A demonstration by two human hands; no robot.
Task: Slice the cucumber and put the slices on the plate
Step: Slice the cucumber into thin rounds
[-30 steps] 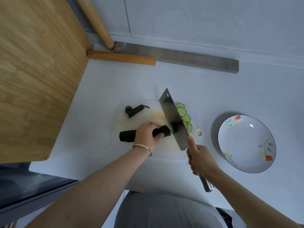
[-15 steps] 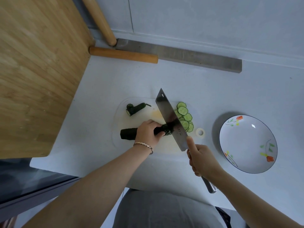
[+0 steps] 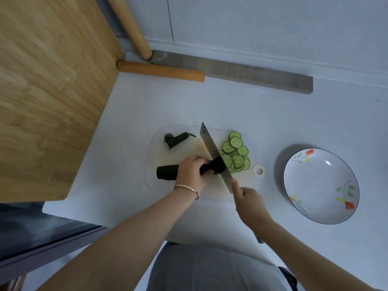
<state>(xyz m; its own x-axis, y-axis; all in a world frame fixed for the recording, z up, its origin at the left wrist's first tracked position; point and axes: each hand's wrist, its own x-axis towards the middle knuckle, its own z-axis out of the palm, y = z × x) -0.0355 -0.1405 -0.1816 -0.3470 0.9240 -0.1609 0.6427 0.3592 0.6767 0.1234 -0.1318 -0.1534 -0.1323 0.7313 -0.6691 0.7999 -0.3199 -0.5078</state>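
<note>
The dark green cucumber (image 3: pixel 167 172) lies on its side on a see-through cutting board (image 3: pixel 156 152). The board sits close to the front edge of the table (image 3: pixel 231 106). The cleaver (image 3: pixel 210 145) stands across the cucumber's right end with its sharp edge down on it. Just to the right of the blade lies a pile of thin round slices (image 3: pixel 236 153), one partly on top of another.

The step in hand looks like cutting the next slice. To do it well, the blade should go straight down so the slice comes out as thin as the others. The cucumber must be held firm so it cannot roll. The fingertips beside the blade should stay tucked back, away from the sharp edge.

The left hand (image 3: pixel 192 172) has its fingers curled over the top of the cucumber and grips it, with the fingertips very near the blade. The right hand (image 3: pixel 249 203) is closed round the cleaver's handle, with one finger stretched out onto the back of the blade.

A cut-off end piece (image 3: pixel 176 139) lies at the back of the board. A small white ring (image 3: pixel 258 171) sits at the board's right edge. The white plate (image 3: pixel 321 185) with painted flowers stands farther right along the table's front edge, well apart from the board. It has no slices on it yet.
</note>
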